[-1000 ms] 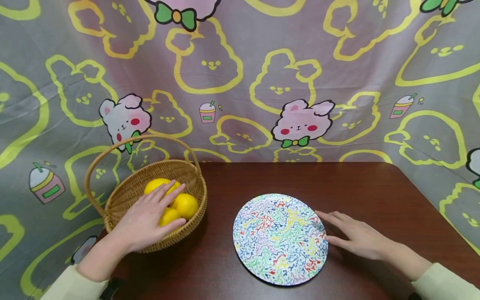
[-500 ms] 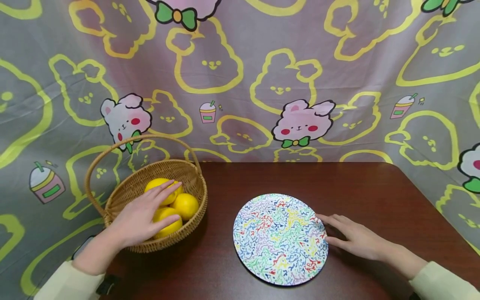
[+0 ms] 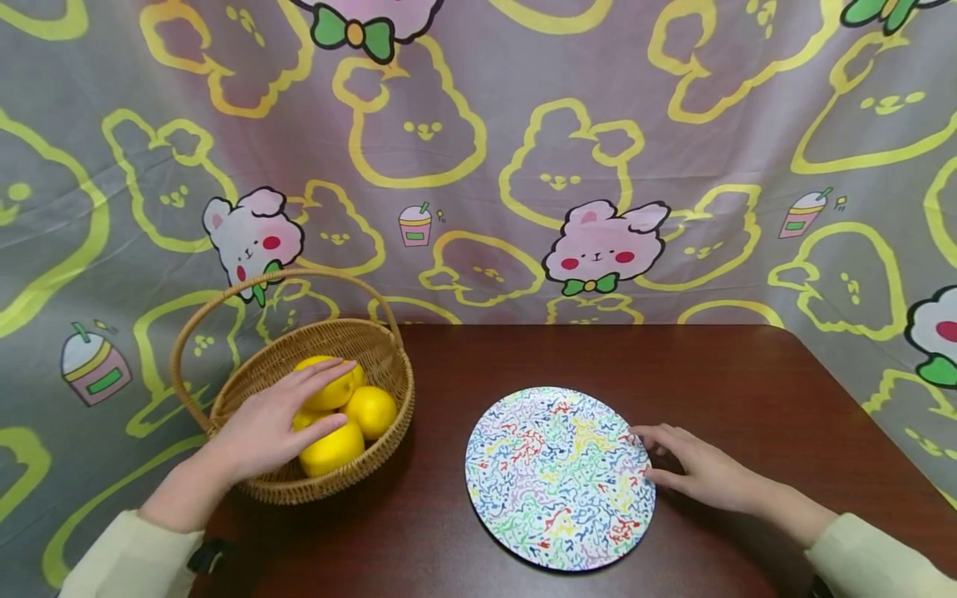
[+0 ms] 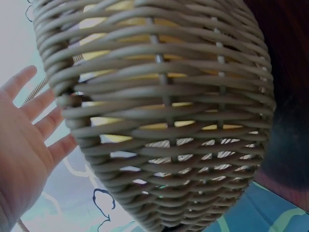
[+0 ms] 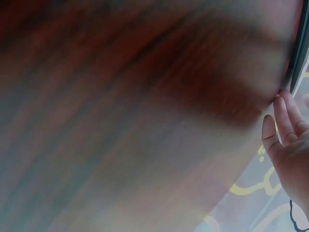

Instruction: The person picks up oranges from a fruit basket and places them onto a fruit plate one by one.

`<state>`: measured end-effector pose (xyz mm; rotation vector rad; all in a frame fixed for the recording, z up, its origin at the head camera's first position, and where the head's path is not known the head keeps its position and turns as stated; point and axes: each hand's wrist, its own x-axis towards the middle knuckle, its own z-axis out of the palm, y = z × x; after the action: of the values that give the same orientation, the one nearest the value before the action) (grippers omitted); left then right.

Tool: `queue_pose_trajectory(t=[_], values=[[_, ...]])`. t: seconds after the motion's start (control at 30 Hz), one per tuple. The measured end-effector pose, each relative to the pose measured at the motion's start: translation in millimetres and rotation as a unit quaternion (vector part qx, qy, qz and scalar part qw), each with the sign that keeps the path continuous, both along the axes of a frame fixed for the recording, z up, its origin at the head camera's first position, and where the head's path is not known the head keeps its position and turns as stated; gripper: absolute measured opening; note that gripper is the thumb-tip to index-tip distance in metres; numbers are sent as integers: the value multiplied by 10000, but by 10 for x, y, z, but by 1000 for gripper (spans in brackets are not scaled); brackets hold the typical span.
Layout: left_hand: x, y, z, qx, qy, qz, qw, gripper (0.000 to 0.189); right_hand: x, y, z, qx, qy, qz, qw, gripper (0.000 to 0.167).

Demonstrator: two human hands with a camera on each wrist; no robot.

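On the left of the head view, my left hand [image 3: 265, 428] is over the wicker basket [image 3: 299, 492], fingers extended above several lemons. The front lemon [image 3: 332, 448] lies just below my thumb. Outside the woven wall [image 4: 164, 106] in the left wrist view, the same hand [image 4: 24, 154] shows spread fingers holding nothing. My right hand [image 3: 699, 469] is at the right edge of a round white board [image 3: 561, 477] covered in coloured squiggles, fingertips touching its rim. In the right wrist view, the fingers of that hand [image 5: 292, 150] reach the board's dark edge [image 5: 298, 53].
A dark reddish-brown table [image 3: 463, 357] bears the basket and the board. The basket's tall handle [image 3: 299, 272] arches above it. Behind and along both sides hangs a grey cloth [image 3: 478, 208] printed with cartoon bears and rabbits.
My left hand has drawn back to the left over the basket, so more of the lemons shows. My right hand stays at the board's edge, its index finger slightly more bent.
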<state>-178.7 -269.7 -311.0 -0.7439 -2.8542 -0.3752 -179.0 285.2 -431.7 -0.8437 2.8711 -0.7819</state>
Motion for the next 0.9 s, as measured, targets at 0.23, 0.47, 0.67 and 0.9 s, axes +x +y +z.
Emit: queue_pose_trajectory(t=[0.23,0.47,0.67,0.9], values=[[-35,-23,3,64,-86,41,9999,61,-18,4,-45,-254,34,145,9996,51],[-68,-37,18,173,-178,-8,9997,59,-44,8,-59,-407,-133,136,9990,44],[-91,-39,61,285,-246,-36,9993,59,-75,15,-75,-470,-204,156,9986,43],[-145,-76,63,523,-313,-158,9980,58,-106,23,-80,-595,-273,209,9976,42]])
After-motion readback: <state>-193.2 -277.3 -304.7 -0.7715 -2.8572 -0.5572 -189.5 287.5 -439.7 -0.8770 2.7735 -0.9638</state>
